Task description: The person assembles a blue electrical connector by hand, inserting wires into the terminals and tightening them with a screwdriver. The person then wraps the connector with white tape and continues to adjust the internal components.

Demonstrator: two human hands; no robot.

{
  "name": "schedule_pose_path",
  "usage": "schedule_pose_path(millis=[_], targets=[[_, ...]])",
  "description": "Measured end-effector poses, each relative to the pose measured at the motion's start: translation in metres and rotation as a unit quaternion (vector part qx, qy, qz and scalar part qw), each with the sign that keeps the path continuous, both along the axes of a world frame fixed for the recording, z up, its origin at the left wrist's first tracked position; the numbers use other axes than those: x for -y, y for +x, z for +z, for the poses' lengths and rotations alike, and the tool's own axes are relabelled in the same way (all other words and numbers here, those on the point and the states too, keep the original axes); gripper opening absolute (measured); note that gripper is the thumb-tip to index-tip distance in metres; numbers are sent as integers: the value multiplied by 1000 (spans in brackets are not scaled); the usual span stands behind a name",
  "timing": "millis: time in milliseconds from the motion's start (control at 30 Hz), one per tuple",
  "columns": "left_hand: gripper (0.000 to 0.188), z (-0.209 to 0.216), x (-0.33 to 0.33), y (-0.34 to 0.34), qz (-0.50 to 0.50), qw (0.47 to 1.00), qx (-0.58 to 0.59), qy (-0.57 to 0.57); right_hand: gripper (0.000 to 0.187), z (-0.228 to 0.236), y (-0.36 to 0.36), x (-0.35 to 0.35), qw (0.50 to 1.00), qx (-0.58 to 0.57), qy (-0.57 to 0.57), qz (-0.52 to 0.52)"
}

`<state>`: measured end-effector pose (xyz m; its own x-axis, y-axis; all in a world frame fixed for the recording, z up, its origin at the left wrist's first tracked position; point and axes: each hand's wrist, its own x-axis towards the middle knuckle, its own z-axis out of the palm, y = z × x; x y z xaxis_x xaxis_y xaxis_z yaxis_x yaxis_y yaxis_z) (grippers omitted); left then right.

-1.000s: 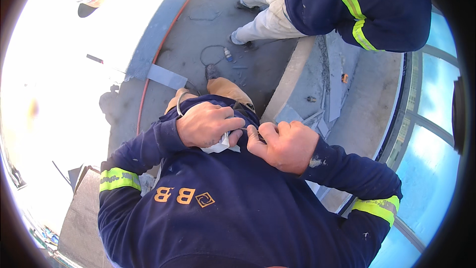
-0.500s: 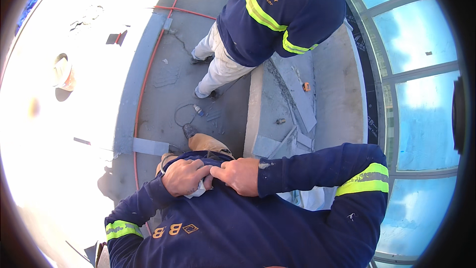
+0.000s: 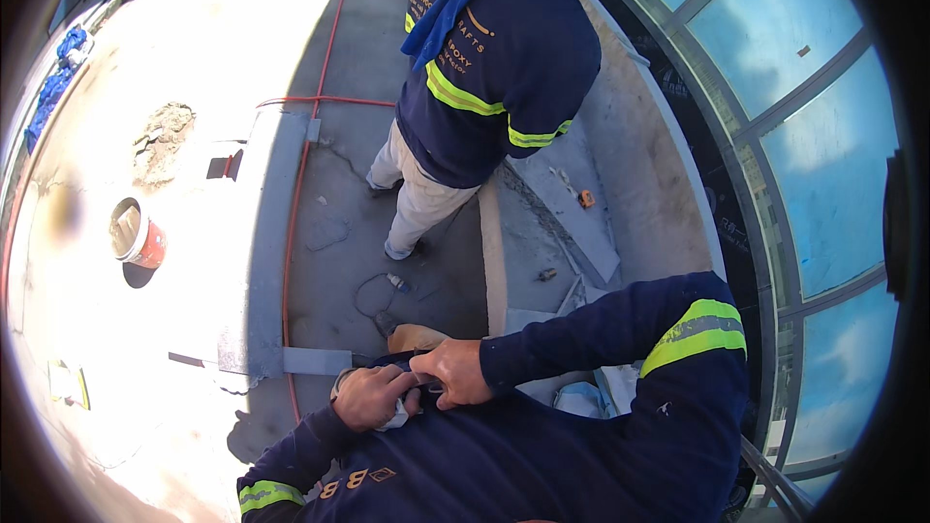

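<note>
My two hands meet in front of my waist, against my navy work shirt [image 3: 542,455]. The fingers of my left hand [image 3: 368,399] are curled closed, and a white crumpled piece [image 3: 395,417], perhaps paper or cloth, sticks out beneath them. My right hand [image 3: 455,371] is pinched closed, its fingertips touching those of the left. Something thin and pale shows between the fingertips, too small to name. Below the hands, part of my tan trouser leg [image 3: 415,337] shows.
A co-worker [image 3: 513,68] in navy with yellow bands stands ahead beside a low wall [image 3: 494,271]. Tile pieces [image 3: 581,223] and an orange tape measure [image 3: 586,199] lie beyond it. A red hose [image 3: 294,232] crosses the floor. Left stands a bucket [image 3: 145,242]; right, glass panels [image 3: 823,184].
The view has shifted, bringing more of the left floor and bucket into sight. My hands stay together, the right fingers now bent further down over the left fingertips. The co-worker remains standing.
</note>
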<state>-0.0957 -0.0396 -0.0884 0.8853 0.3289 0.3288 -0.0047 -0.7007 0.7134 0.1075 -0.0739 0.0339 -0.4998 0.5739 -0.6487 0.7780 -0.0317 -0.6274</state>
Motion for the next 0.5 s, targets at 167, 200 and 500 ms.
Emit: schedule_pose_path(millis=[167, 200, 500], targets=[[43, 11, -29, 0, 52, 995, 58, -56, 35, 53, 3, -42, 992, 91, -11, 82], [55, 7, -41, -6, 80, 987, 91, -109, 34, 63, 12, -54, 993, 79, 16, 80], [87, -5, -47, -28, 115, 965, 125, -202, 51, 61, 26, -20, 978, -40, 186, -89]])
